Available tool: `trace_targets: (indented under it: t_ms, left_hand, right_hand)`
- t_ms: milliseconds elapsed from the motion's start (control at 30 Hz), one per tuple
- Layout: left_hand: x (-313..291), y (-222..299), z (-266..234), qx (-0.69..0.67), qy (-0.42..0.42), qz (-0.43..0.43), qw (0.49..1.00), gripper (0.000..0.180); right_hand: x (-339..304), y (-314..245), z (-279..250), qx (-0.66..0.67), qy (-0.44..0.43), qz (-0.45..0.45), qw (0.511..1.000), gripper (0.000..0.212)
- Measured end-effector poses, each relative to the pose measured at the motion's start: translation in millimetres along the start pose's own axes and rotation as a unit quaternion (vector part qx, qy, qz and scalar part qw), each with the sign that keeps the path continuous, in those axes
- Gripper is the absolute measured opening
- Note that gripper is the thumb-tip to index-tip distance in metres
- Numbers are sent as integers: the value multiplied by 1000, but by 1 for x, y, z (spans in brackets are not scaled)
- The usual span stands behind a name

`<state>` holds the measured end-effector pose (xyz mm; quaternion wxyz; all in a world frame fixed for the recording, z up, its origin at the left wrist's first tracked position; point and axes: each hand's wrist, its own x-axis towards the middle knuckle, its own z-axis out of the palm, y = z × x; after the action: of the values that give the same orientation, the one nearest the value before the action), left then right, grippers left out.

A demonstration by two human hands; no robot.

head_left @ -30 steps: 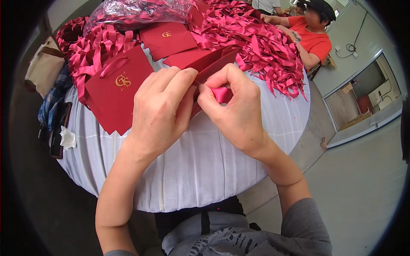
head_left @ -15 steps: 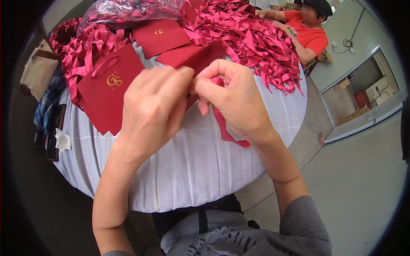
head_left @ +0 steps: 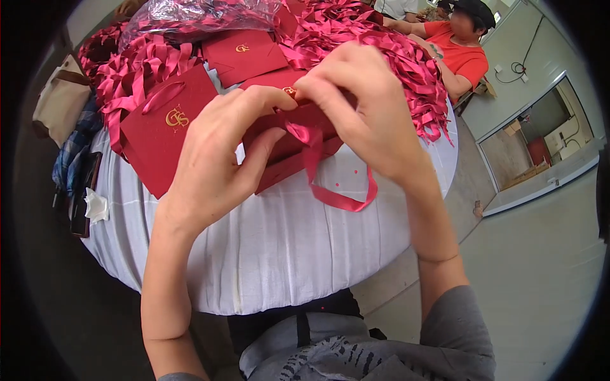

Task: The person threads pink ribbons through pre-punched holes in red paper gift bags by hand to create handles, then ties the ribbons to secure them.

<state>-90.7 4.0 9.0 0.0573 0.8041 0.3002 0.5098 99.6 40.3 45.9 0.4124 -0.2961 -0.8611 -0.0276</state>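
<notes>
A dark red paper gift bag (head_left: 287,170) stands tilted on the table between my hands, its mouth partly spread. My left hand (head_left: 219,159) grips the upper left of its rim, fingers curled over the edge and thumb on the near side. My right hand (head_left: 368,108) is at the far rim with thumb and fingers pinched together; what lies between those fingertips is hidden. A pink-red satin ribbon (head_left: 346,202) comes from the rim by my left fingertips and hangs in a loop over the bag's near side onto the cloth.
A finished red bag with ribbon handle (head_left: 166,114) lies left, another flat red bag (head_left: 244,60) behind. Heaps of ribbons (head_left: 356,32) and a clear plastic sack (head_left: 197,22) fill the far side. A cream bag (head_left: 62,105) and crumpled tissue (head_left: 96,206) sit at left. A person in red (head_left: 454,54) sits far right.
My hands have moved apart; the right has gone up and away to the far rim. The bag's mouth and the hanging ribbon loop now show between them.
</notes>
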Motion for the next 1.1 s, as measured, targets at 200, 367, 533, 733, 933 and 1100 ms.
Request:
trace_targets:
  t_ms: [200, 367, 533, 733, 933, 1100]
  left_hand:
    - [5, 11, -5, 104, -11, 12, 994, 24]
    - [3, 9, -4, 152, 7, 34, 988, 24]
    - [1, 7, -3, 135, 11, 23, 991, 23]
    - [5, 14, 2, 128, -2, 44, 991, 24]
    - [-1, 7, 4, 108, 21, 34, 993, 29]
    - [1, 8, 7, 82, 14, 18, 996, 29]
  right_hand:
    - [59, -1, -34, 53, -422, 75, 902, 22]
    - [78, -12, -27, 45, -500, 178, 847, 18]
    - [53, -1, -18, 146, -416, 231, 867, 18]
    - [62, -3, -35, 113, -478, 200, 848, 17]
    - [51, 2, -21, 167, -407, 213, 872, 19]
    - [39, 2, -24, 224, -354, 239, 876, 18]
